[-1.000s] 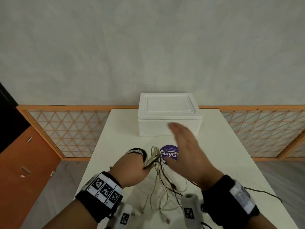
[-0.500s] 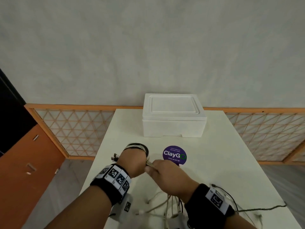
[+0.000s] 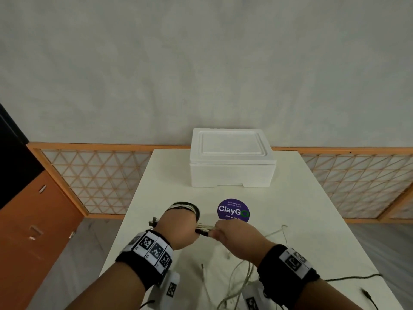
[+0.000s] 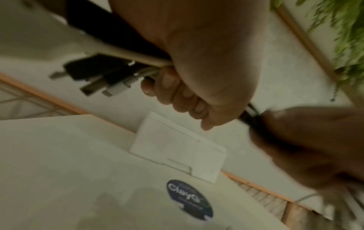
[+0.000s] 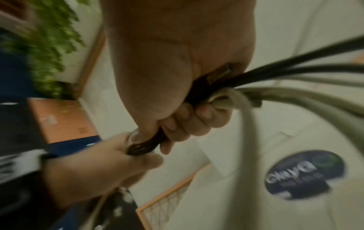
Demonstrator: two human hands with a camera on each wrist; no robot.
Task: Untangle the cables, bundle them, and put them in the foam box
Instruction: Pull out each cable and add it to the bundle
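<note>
A pale grey plaster wall fills the upper part of the head view. Along its foot runs a low lattice screen with an orange wooden frame and triangle pattern. The floor is grey. On the left stands an orange cabinet. The desk is cream white. Green foliage shows, blurred, in both wrist views.

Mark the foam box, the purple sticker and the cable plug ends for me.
foam box (image 3: 231, 175): head view, front wall.
purple sticker (image 3: 233, 210): head view, centre of its disc.
cable plug ends (image 4: 94, 77): left wrist view, dark plug bodies.
</note>
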